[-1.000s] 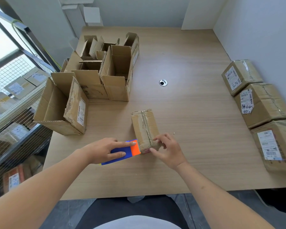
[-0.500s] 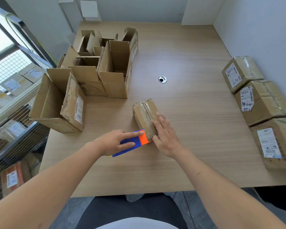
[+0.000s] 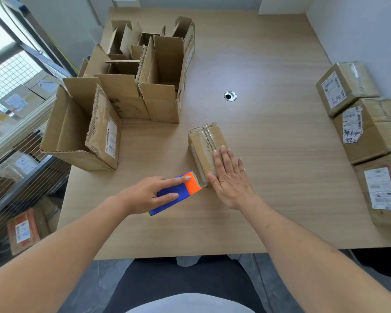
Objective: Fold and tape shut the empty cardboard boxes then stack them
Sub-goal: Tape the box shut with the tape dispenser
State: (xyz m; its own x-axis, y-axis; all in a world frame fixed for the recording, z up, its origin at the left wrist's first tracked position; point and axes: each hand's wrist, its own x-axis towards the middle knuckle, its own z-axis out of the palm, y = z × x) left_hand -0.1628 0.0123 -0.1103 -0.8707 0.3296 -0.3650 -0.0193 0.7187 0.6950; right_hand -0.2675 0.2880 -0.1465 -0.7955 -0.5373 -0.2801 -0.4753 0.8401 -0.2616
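Since a moment ago, the right hand (image 3: 230,177) has gone from curled at the near end of the small box (image 3: 207,150) to lying flat on top of it, fingers straight and pointing away from the person. That box has also slid a little farther from the near edge of the desk (image 3: 269,132).

It sits near the middle of the desk, a bit toward the near edge, with clear tape along its top seam. The left hand (image 3: 149,193) holds the blue and orange tape cutter (image 3: 178,192), with the first finger laid straight along its top and the thumb underneath. The cutter's toothed end is right up against the near end of the box.

This looks like the cutting-off part of taping. To do it well, the flat hand should press down hard (so the box cannot slide or tip), and rub the tape smooth. The other hand should tilt the teeth into the tape and pull sharply, so it snaps clean and leaves a short tail to fold onto the end.

Both forearms reach in from the near edge and meet at the box.

Open boxes (image 3: 127,93) wait at the far left corner. Three taped boxes (image 3: 368,129) lie in a row along the right edge, not stacked yet.
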